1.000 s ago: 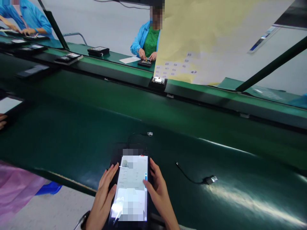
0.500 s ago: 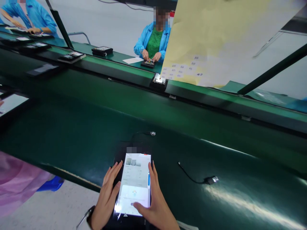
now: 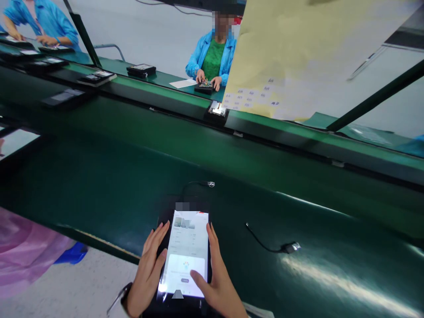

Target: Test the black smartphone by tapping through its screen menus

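Shifted up and rightward, the open right hand (image 3: 217, 282) hovered its fingers over the glossy phone (image 3: 185, 234) lying in a black case on the green surface (image 3: 99, 176), the open left hand (image 3: 147, 274) against its edge, on-screen details pixelated.

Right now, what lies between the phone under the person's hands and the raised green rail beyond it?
The head view shows a black cable with a shiny plug on the dark green mat, beyond the phone and short of the rail.
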A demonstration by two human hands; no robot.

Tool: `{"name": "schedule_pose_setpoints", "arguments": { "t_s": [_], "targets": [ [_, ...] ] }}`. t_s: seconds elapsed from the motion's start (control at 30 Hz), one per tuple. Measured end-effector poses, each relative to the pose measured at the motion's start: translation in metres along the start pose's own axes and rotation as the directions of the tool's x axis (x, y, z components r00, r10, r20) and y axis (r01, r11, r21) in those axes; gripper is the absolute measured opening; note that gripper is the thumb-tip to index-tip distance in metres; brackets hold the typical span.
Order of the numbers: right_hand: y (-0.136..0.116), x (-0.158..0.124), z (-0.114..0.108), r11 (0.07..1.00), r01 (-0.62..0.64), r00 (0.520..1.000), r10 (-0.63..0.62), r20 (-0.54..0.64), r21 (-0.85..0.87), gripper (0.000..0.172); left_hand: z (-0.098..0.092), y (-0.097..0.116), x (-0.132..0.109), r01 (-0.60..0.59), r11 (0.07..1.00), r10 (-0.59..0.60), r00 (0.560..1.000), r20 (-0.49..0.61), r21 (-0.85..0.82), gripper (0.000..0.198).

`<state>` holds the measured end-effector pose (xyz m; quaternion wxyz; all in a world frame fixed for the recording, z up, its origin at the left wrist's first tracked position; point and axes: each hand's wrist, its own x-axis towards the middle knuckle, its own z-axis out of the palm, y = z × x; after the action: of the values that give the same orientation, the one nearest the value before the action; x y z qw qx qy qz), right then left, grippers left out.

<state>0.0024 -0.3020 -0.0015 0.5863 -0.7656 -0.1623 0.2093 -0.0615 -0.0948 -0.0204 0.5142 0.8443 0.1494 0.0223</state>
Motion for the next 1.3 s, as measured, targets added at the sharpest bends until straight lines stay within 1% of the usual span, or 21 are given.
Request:
{"name": "schedule_pose_setpoints", "arguments": {
  "t_s": [0.1, 0.23, 0.33, 0.47, 0.57, 0.67, 0.77, 0.83, 0.87, 0.93, 1.0, 1.03, 1.1, 1.17, 1.3],
  "targets": [
    [-0.001, 0.001, -0.003, 0.999, -0.019, 0.997, 0.023, 0.075, -0.048, 0.089, 0.0, 0.0, 0.001, 0.001, 1.0, -0.001, 1.0, 0.014, 0.005, 0.049],
    [-0.009, 0.003, -0.005, 0.994, -0.063, 0.99, 0.074, 0.12, -0.091, 0.097, -0.001, -0.001, 0.001, 0.002, 1.0, -0.002, 1.0, 0.01, 0.007, 0.049],
    [-0.011, 0.005, -0.004, 0.992, -0.06, 0.989, 0.073, 0.126, -0.107, 0.102, -0.001, -0.002, 0.0, 0.003, 1.0, -0.003, 1.0, 0.006, 0.009, 0.049],
    [-0.008, 0.004, -0.003, 0.994, -0.046, 0.991, 0.058, 0.121, -0.094, 0.103, -0.001, -0.002, 0.0, -0.003, 1.0, 0.003, 1.0, 0.003, 0.007, 0.049],
    [-0.006, 0.001, -0.001, 0.998, -0.048, 0.997, 0.047, 0.06, 0.028, 0.095, 0.0, 0.0, 0.0, -0.004, 1.0, 0.004, 1.0, -0.003, 0.001, 0.049],
    [-0.003, -0.001, 0.002, 0.983, -0.069, 0.995, 0.08, -0.059, 0.171, 0.085, 0.001, -0.002, 0.0, 0.032, 0.999, -0.032, 0.999, 0.002, -0.004, 0.048],
    [0.005, -0.001, 0.004, 0.973, -0.104, 0.984, 0.131, -0.121, 0.204, 0.077, 0.002, -0.005, -0.001, 0.077, 0.997, -0.077, 0.997, 0.01, -0.002, 0.048],
    [0.013, 0.002, 0.001, 0.985, -0.091, 0.979, 0.116, -0.17, 0.147, 0.068, 0.003, -0.007, -0.001, 0.078, 0.997, -0.078, 0.997, 0.009, -0.005, 0.047],
    [0.017, 0.003, -0.001, 0.994, -0.064, 0.973, 0.081, -0.214, 0.087, 0.062, 0.003, -0.008, -0.001, 0.081, 0.997, -0.081, 0.997, 0.01, -0.007, 0.047],
    [0.023, 0.005, -0.006, 0.992, 0.022, 0.946, -0.062, -0.319, -0.127, 0.05, 0.004, -0.009, -0.001, 0.094, 0.995, -0.093, 0.995, 0.019, -0.015, 0.048],
    [0.025, 0.007, -0.011, 0.932, 0.096, 0.905, -0.228, -0.358, -0.35, 0.04, 0.004, -0.009, -0.001, 0.102, 0.995, -0.101, 0.995, 0.023, -0.022, 0.048],
    [0.025, 0.007, -0.013, 0.895, 0.12, 0.89, -0.288, -0.354, -0.429, 0.037, 0.004, -0.009, -0.002, 0.096, 0.995, -0.095, 0.995, 0.022, -0.027, 0.048],
    [0.022, 0.009, -0.015, 0.847, 0.146, 0.883, -0.344, -0.318, -0.511, 0.033, 0.004, -0.009, -0.002, 0.087, 0.996, -0.087, 0.996, 0.009, -0.033, 0.048],
    [0.019, 0.012, -0.014, 0.815, 0.154, 0.892, -0.357, -0.276, -0.558, 0.032, 0.003, -0.008, -0.002, 0.082, 0.996, -0.082, 0.997, 0.004, -0.038, 0.049],
    [0.011, 0.017, -0.013, 0.743, 0.179, 0.907, -0.379, -0.185, -0.645, 0.038, 0.003, -0.005, -0.001, 0.097, 0.994, -0.097, 0.995, 0.004, -0.054, 0.049]
  ]
}}
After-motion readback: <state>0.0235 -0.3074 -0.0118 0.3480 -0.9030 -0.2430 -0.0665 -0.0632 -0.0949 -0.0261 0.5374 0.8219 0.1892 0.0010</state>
